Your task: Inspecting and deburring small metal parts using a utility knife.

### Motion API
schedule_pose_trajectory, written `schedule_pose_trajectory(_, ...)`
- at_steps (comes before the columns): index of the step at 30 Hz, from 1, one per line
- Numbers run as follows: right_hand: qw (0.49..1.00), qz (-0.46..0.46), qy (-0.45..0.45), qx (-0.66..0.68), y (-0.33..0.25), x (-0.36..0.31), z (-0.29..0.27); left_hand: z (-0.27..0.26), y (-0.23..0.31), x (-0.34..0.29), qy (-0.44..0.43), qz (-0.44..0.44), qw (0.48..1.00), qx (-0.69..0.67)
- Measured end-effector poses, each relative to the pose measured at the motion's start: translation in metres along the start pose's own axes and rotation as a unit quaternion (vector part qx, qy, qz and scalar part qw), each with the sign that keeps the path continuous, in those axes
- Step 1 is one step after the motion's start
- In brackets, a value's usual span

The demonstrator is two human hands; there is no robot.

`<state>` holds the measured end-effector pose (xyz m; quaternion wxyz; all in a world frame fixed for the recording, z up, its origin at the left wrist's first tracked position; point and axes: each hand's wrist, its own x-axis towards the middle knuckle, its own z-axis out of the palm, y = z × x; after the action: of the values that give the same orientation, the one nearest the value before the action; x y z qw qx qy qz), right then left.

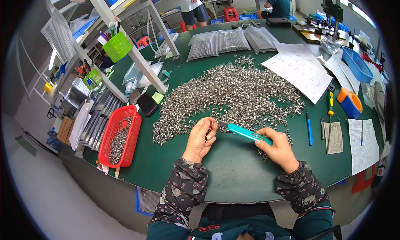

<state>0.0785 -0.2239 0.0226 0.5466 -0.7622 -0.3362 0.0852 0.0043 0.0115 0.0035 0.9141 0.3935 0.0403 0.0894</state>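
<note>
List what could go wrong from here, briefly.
1. The teal cutter in the right grip has its tip pointing at the left grip, close by; a slip might nick it.
2. The small metal ring in the left grip could drop and get lost in the similar-looking pile just beyond.

On the right lay a blue pen (309,129), a yellow-handled screwdriver (331,110) and an orange-and-blue tape dispenser (351,108). A green pen holder (117,47) hung from a white post (143,65) at left; a red stool (231,15) stood far off.
</note>
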Motion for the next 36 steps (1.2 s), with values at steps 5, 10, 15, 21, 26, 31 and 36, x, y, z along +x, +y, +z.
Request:
schedule_pose_trajectory(5, 1.000, 0.002, -0.001, -0.028, 0.0050, -0.0001, 0.0022, 0.0060, 0.0032, 0.0008, 0.030, 0.011, 0.998, 0.050)
schedule_pose_trajectory(10, 1.000, 0.007, -0.011, -0.028, 0.0031, -0.0002, 0.0031, 0.0022, 0.0002, 0.0007, 0.036, 0.030, 0.998, 0.034)
schedule_pose_trajectory(15, 0.999, 0.015, -0.016, -0.029, 0.0071, -0.0004, 0.0042, 0.0010, -0.0011, 0.0009, 0.013, 0.015, 1.000, 0.020)
schedule_pose_trajectory(21, 0.999, 0.018, -0.025, -0.020, 0.0068, -0.0008, 0.0044, 0.0024, -0.0018, 0.0009, 0.014, 0.012, 0.999, 0.033)
schedule_pose_trajectory(26, 0.999, 0.033, -0.039, -0.018, 0.0059, -0.0004, 0.0034, 0.0014, -0.0030, 0.0006, 0.020, 0.013, 0.999, 0.049)
schedule_pose_trajectory(31, 0.999, 0.027, -0.033, -0.026, 0.0083, -0.0005, 0.0043, 0.0000, -0.0044, 0.0005, 0.021, 0.014, 0.998, 0.064)
schedule_pose_trajectory(36, 0.998, 0.029, -0.028, -0.045, 0.0044, -0.0003, 0.0037, 0.0031, -0.0052, -0.0006, 0.033, 0.032, 0.993, 0.105)
